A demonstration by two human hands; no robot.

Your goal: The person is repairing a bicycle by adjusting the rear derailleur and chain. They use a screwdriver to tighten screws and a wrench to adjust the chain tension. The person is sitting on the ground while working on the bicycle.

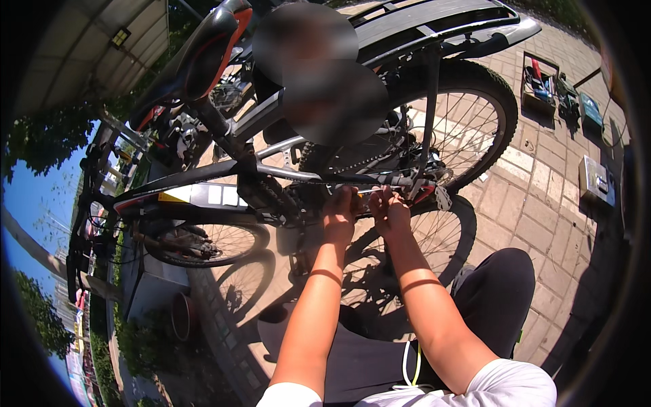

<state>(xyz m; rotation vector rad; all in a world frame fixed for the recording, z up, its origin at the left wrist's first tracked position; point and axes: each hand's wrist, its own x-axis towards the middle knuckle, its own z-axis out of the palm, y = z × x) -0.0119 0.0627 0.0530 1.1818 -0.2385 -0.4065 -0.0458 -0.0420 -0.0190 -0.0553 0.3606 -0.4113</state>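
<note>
A dark bicycle (237, 166) fills the middle of the view, its rear wheel (510, 115) on the right and its saddle (203, 57) at upper left. Below the chainstay, my left hand (340, 216) has its fingers bent and pressed together. Close beside it on the right, my right hand (391, 214) is pinched at the lower edge of the frame, just left of the rear hub area. Whatever lies between the fingers of either hand is too small and partly hidden. The chain (366, 163) runs just above both hands.
Tools lie in an open box (539, 102) on the brick paving (556, 237) at right, near a blue box (591, 110) and a metallic box (597, 182). My bent knee (498, 285) is right of my forearms. Blurred patches cover part of the scene behind the bicycle.
</note>
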